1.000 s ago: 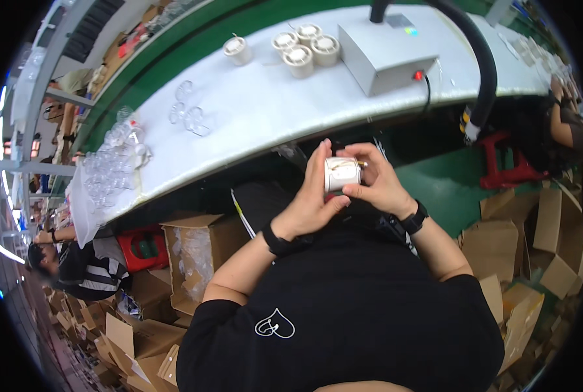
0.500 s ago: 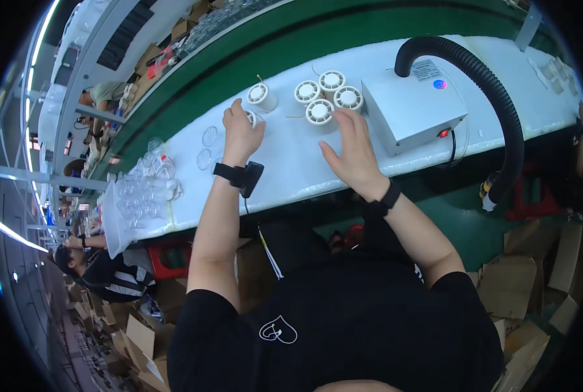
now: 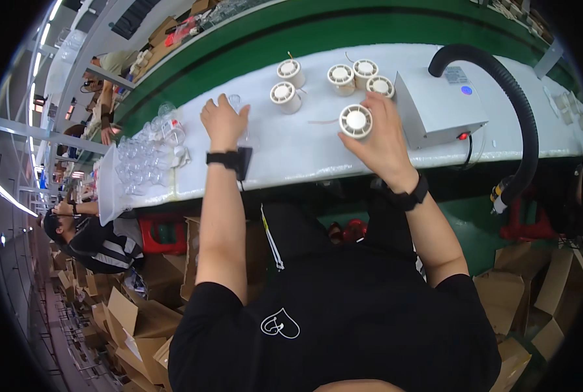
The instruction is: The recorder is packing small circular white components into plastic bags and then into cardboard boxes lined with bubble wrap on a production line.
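My right hand [image 3: 386, 145] grips a white cylinder with a slotted round top [image 3: 356, 122], fingers and thumb around its sides; a thin wire trails left from it. My left hand [image 3: 225, 124] is over the table with fingers apart, among clear round plastic pieces [image 3: 235, 101], some partly hidden by it. Between the hands stand two similar white cylinders [image 3: 285, 95], one behind the other. Three more white cylinders [image 3: 340, 76] are grouped beyond my right hand, thin wires showing on some.
A grey-white metal box [image 3: 428, 111] with a lit red switch and a black corrugated hose [image 3: 523, 111] stands at right. Clear plastic cups [image 3: 138, 163] crowd the table's left end beside a white tray [image 3: 109, 189]. Cardboard boxes [image 3: 141, 320] lie on the floor; a co-worker [image 3: 95, 238] sits at left.
My right hand has closed on a white cylinder and drawn it nearer, apart from its group. My left hand has left the white cylinders and moved to the clear pieces; two cylinders now stand there.
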`<state>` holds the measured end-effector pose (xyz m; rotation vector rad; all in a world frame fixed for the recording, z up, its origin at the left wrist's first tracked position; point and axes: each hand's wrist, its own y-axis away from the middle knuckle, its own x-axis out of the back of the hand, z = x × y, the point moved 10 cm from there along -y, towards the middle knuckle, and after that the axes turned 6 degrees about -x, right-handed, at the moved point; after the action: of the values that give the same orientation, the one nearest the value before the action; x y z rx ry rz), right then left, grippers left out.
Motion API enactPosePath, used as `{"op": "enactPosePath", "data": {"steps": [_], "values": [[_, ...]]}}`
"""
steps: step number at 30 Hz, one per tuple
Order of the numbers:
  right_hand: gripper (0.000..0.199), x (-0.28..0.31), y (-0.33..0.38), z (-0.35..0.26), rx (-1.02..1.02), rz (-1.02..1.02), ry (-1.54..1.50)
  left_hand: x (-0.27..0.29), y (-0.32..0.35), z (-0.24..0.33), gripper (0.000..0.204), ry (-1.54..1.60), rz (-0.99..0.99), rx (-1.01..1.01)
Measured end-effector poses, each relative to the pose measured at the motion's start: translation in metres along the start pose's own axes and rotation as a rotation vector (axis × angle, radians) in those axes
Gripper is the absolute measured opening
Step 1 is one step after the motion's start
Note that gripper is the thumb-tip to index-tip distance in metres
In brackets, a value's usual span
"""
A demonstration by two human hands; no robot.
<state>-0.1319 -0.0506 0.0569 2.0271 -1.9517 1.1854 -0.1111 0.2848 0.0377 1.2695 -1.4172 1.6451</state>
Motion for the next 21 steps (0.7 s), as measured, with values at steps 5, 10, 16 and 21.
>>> {"op": "enactPosePath", "data": {"steps": [5,10,16,21], "values": [[0.054,0.005,0.072,0.014,-0.277,-0.201,-0.407,-0.047,-0.024,-0.035,0.058,0.102,-0.318,0.089],[0.052,0.063,0.158,0.099,-0.522,-0.025,-0.242,0.038,-0.015,0.020,0.049,0.033,0.024,-0.112],[0.054,0.130,0.224,0.188,-0.744,0.288,-0.089,0.067,0.065,0.154,0.053,0.725,0.132,-0.487],[0.054,0.162,0.222,0.205,-0.786,0.436,0.002,0.015,0.090,0.228,0.055,0.907,-0.077,-0.412]]}}
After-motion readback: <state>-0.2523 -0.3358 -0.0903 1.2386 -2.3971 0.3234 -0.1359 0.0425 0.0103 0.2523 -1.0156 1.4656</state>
